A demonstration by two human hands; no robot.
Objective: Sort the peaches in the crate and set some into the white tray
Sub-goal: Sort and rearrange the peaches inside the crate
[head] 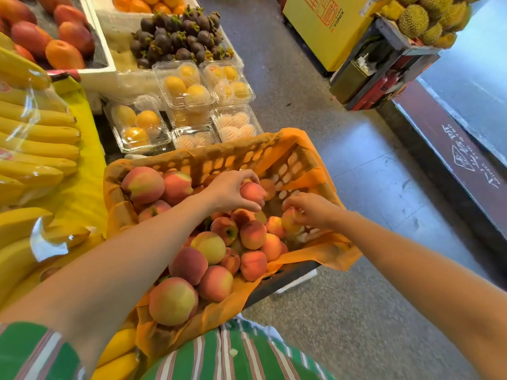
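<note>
Bananas (41, 149) at left, mangosteens (175, 37) behind clamshell fruit boxes (186, 86), durians (422, 17) far right

The pink-and-yellow peaches (211, 246) have matt, downy skin. The orange lattice plastic crate (219, 163) is lined with a thin, matt orange sheet (315, 256); whether it is cloth or paper I cannot tell. Behind it, clear plastic clamshell boxes (183, 83) shine, and the white foam net sleeves (233, 124) inside look soft and webbed. The yellow bananas (38, 133) are smooth under glossy, crinkled clear film (49, 242). Green-yellow durians (413, 20) are rough with spikes. The grey speckled floor (274, 78) looks grainy, with a smoother sheen farther right. The green striped shirt (233, 352) is cloth.
</note>
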